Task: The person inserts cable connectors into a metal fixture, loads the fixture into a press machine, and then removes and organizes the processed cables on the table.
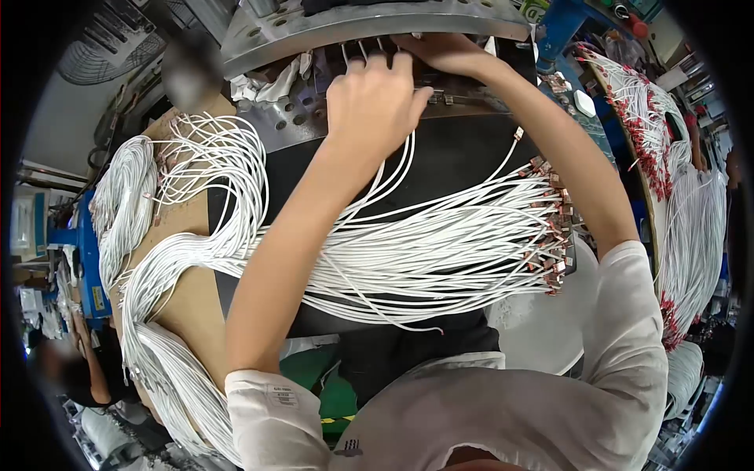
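In the head view, the step in hand seems to be fine handwork with white cables (424, 251) at the metal base (314, 129), under the metal plate (314, 45) at 12 o'clock. The left hand (373, 102), a little to the 11 o'clock side of the right one, is partly open: its fingers are bent and slightly apart, the thumb stands out toward 2 o'clock. A few cables pass below it, but I cannot tell if it has hold of any. The right hand (444, 53) reaches in at 1 o'clock; how far it is open, and what it holds, I cannot tell.

The main bundle lies across the table (192, 306) and its black surface (463, 145), from 9 o'clock through the middle; its copper-coloured ends (556, 235) gather at 3 o'clock. In my judgement, the next move calls for steady fingers, correct line-up of the cable ends, and care about the narrow space below the plate.

The plate's edge and the left hand cover the working point, so the contact there is hidden. The right fingertips are hard to make out. A co-worker's arm (94, 373) at 8 o'clock is small and unclear, and the dark round border cuts off the surroundings.
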### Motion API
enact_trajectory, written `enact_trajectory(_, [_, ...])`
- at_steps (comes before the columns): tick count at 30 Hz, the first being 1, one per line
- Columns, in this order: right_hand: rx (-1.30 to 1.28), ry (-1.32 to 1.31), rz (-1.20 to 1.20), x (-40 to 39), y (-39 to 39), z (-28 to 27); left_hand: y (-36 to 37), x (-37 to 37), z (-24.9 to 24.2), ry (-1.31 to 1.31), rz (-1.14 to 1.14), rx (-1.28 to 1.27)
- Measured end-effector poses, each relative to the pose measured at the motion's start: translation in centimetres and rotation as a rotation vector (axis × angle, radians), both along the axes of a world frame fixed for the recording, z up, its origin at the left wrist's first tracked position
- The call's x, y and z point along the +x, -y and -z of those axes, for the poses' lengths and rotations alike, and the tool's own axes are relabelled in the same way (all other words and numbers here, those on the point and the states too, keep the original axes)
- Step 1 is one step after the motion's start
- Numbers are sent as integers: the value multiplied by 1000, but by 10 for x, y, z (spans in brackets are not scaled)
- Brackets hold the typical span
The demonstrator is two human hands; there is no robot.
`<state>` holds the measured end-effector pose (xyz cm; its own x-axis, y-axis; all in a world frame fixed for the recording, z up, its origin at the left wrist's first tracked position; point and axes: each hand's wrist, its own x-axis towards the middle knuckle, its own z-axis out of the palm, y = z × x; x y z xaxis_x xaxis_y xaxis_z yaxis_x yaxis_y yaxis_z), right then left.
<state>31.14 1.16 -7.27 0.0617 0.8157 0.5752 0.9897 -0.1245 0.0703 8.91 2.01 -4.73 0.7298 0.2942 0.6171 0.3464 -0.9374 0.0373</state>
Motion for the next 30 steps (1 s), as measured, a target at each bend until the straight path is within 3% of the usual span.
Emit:
enact_trajectory(2, [7,-174,-88,-35,60,-13,40,-36,-30,127,19,-26])
enact_trajectory(3, [-182,-568,-192,-72,107,-47,64,-66,-47,130,76,-169])
enact_trajectory(4, [-230,-856,-391,-90,148,-51,84,-96,-52,170,213,-475])
enact_trajectory(5, [-528,-1044,-493,-115,196,-82,106,-138,-62,135,392,-943])
enact_trajectory(6, [-653,-1109,-834,-120,235,-72,113,-179,-53,112,674,-1364])
enact_trajectory(7, [-861,-1322,-1207,-133,257,-60,120,-205,-18,152,999,-1578])
enact_trajectory(8, [-1067,-1391,-1429,-152,277,-46,134,-233,23,206,1220,-1892])
enact_trajectory(10, [-1436,-1782,-1171,-170,341,19,176,-295,74,331,735,-2263])
enact_trajectory(12, [-806,-2188,-270,-223,379,58,203,-319,113,315,-104,-2057])
enact_trajectory(14, [-233,-2229,523,-249,387,98,203,-313,125,630,-343,-2072])
enact_trajectory(16, [494,-2282,-49,-249,369,127,184,-301,139,612,-542,-2092])
enact_trajectory(18, [734,-2207,-59,-237,368,164,185,-289,165,752,-450,-1911])
enact_trajectory(19, [731,-2287,-185,-229,378,180,183,-285,158,826,-457,-1987])
enact_trajectory(21, [761,-2379,-114,-231,355,168,180,-274,139,863,-553,-1877])
enact_trajectory(23, [803,-2371,314,-250,341,138,185,-276,141,867,-562,-1864])
enact_trajectory(27, [382,-2518,-303,-217,378,192,178,-282,155,825,-501,-1841])
enact_trajectory(30, [354,-2101,-24,-222,376,210,177,-285,159,781,-462,-1865])
